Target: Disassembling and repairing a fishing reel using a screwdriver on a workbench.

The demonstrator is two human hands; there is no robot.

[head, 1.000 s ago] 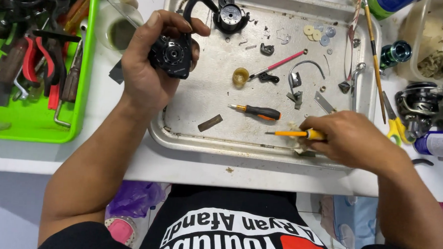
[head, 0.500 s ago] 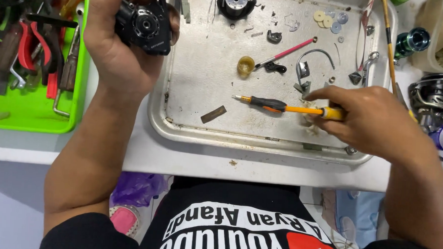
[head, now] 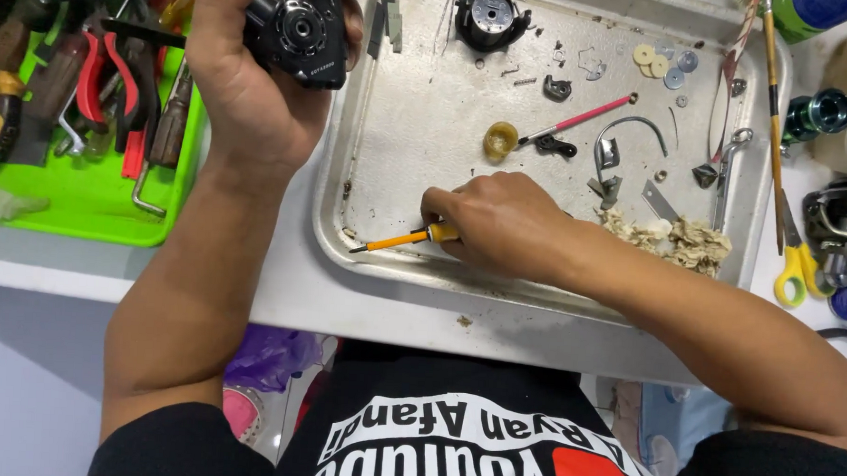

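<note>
My left hand is raised over the left edge of the metal tray and grips a black fishing reel body. My right hand rests low on the tray near its front rim, closed around a small screwdriver with an orange shaft that points left. Just beyond that hand lie a pink-handled tool, a small yellow cap and a bent metal wire.
A green tray of pliers, hex keys and screwdrivers sits at the left. Another black reel part lies at the tray's far edge, with small washers and a wad of dirty tissue. Yellow-handled scissors and a second reel lie right.
My right hand has slid left across the tray with the orange screwdriver, now pointing left. My left hand has lifted the reel body up and toward the far left.
</note>
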